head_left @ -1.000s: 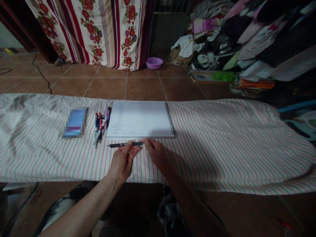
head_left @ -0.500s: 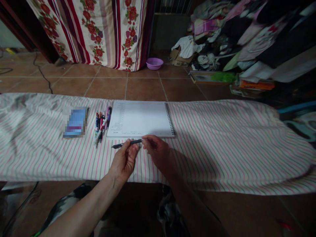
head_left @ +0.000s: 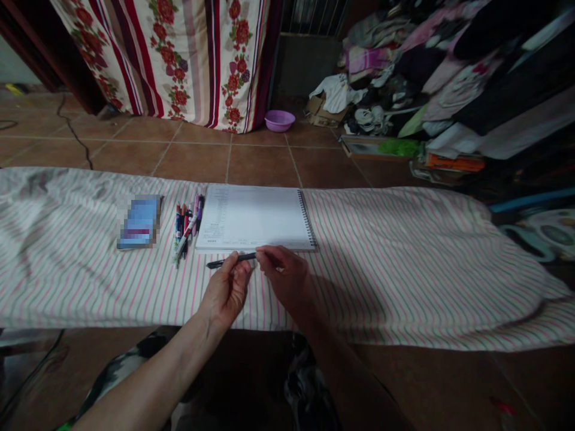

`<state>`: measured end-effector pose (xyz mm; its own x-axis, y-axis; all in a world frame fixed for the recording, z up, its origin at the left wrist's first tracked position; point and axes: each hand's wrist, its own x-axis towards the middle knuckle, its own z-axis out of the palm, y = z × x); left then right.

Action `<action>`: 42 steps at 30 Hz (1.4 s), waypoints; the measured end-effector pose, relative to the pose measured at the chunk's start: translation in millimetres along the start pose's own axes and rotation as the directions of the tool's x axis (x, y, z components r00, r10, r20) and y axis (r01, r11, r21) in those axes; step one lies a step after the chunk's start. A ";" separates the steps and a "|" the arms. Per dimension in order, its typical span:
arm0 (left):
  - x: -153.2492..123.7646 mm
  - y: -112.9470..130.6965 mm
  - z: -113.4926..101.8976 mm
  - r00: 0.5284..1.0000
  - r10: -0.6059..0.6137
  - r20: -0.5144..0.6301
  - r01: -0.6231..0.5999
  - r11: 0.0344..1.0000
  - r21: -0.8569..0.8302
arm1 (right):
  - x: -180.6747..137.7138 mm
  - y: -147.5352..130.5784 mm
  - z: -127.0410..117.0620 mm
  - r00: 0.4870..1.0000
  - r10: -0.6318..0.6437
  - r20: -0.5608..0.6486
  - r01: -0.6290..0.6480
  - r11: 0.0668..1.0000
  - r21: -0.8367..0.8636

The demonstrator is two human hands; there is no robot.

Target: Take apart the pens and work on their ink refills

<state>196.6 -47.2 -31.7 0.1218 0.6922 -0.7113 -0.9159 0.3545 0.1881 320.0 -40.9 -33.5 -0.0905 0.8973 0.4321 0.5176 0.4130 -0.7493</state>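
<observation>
A dark pen [head_left: 216, 264] lies crosswise between my two hands, just in front of the notebook's near edge. My left hand [head_left: 227, 289] pinches the pen's middle between thumb and fingers. At the pen's right end, the fingertips of my right hand [head_left: 285, 272] are closed on it. Behind the hands is an open spiral notebook [head_left: 265, 215], its coil on the right and its page mostly blank with printed lines at the left. To its left sits a bunch of pens [head_left: 185, 227] in several colours.
A blurred-out phone [head_left: 140, 221] lies left of the pens on the striped cloth [head_left: 381, 257]. Beyond the covered surface are a tiled floor, a purple basin [head_left: 279, 121], a flowered curtain [head_left: 193, 66] and a heap of clothes [head_left: 417, 66] at the right.
The view has shifted slightly. Both hands keep nearly the same hold on the pen.
</observation>
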 end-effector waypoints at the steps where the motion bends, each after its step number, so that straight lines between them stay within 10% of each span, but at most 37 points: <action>1: -0.9 0.2 0.0 1.000 -0.007 -0.001 0.007 1.000 -0.006 | 0.2 -0.4 0.3 1.000 -0.009 -0.002 0.009 1.000 -0.002; 42: -4.7 -2.7 -3.1 0.998 -0.031 0.062 0.036 0.996 -0.079 | -0.6 -4.4 -3.0 0.971 0.240 -0.011 -0.234 0.953 0.193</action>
<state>197.3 -53.3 -30.9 0.1733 0.7187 -0.6734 -0.9384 0.3281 0.1086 320.3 -43.8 -28.9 0.0454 0.9685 0.2449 0.3506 0.2141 -0.9117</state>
